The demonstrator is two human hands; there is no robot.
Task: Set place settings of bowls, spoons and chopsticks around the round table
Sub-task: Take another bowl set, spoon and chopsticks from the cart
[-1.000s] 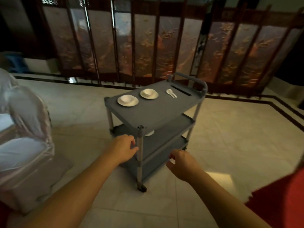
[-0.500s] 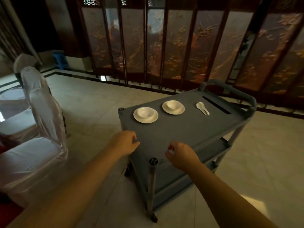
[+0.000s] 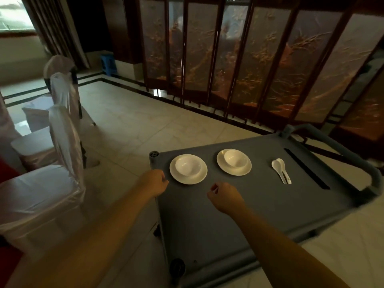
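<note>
A grey service cart (image 3: 259, 215) stands before me. On its top sit two white bowls on saucers, the left bowl (image 3: 188, 167) and the right bowl (image 3: 235, 160). Two white spoons (image 3: 281, 170) lie side by side further right, beside dark chopsticks (image 3: 305, 168) near the handle. My left hand (image 3: 154, 182) hovers at the cart's left edge, just left of the near saucer, fingers loosely curled and holding nothing. My right hand (image 3: 225, 196) hangs over the cart top in front of the bowls, fingers loosely curled, empty.
White-covered chairs (image 3: 41, 183) line the left side. A carved folding screen (image 3: 249, 69) closes off the back. A blue stool (image 3: 108, 64) stands by the far wall. Tiled floor lies open between the chairs and the cart.
I have come closer to the cart and look down on its top. Both hands have moved forward over it, toward the bowls.
</note>
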